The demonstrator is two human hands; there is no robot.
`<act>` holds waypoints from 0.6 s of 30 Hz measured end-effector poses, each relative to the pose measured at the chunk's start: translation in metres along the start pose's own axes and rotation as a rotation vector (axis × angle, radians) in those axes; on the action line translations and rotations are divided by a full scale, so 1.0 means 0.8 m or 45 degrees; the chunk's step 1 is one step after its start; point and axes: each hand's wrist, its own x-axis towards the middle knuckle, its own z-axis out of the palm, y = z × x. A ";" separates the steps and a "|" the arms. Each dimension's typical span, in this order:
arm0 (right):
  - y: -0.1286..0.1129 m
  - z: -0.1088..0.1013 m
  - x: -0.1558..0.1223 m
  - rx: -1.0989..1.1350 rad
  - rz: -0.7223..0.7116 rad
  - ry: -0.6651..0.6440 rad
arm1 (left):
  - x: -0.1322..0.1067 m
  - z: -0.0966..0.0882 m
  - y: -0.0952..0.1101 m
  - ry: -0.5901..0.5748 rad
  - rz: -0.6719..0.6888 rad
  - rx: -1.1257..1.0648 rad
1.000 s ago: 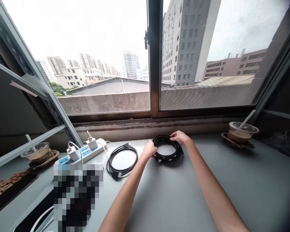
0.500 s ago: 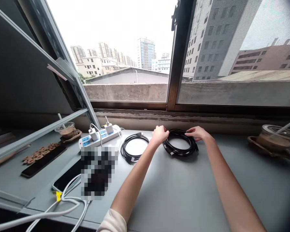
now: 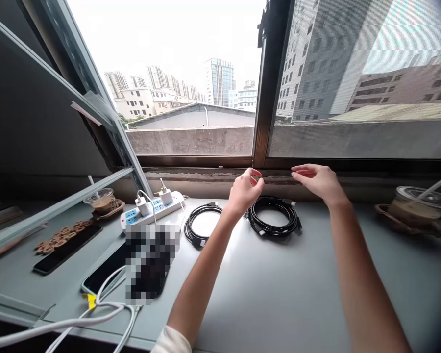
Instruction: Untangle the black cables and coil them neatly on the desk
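A thick coil of black cable (image 3: pixel 275 230) with several plug ends lies flat on the grey table (image 3: pixel 264 294). My left hand (image 3: pixel 243 190) is raised just above the coil's left side, its thumb and fingers apart and holding nothing. Above and to the right of the coil hovers my right hand (image 3: pixel 318 181), also empty, fingers stretched out and parted from the thumb. To the left lies a thinner black cable coil (image 3: pixel 189 219), partly hidden by my left forearm.
At the left are a white power strip (image 3: pixel 161 210) with plugs, dark phones (image 3: pixel 68 249), white cables (image 3: pixel 106 305), small brown pieces (image 3: pixel 62 238) and a drink cup (image 3: pixel 101 202). Another lidded cup (image 3: pixel 419 203) stands far right. A window frame (image 3: pixel 264 98) rises behind the table.
Both hands have let go of the thick black cable coil and lifted, the right one also moving rightward. The coil stays on the table.
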 end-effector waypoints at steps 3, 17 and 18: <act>-0.016 -0.016 -0.007 0.065 -0.132 0.179 | -0.004 -0.006 0.010 0.059 0.063 -0.055; -0.066 -0.065 -0.047 0.195 -0.256 0.636 | -0.006 -0.012 0.014 0.080 0.103 0.014; -0.069 -0.066 -0.050 0.215 -0.259 0.644 | -0.005 -0.013 0.013 0.091 0.086 0.025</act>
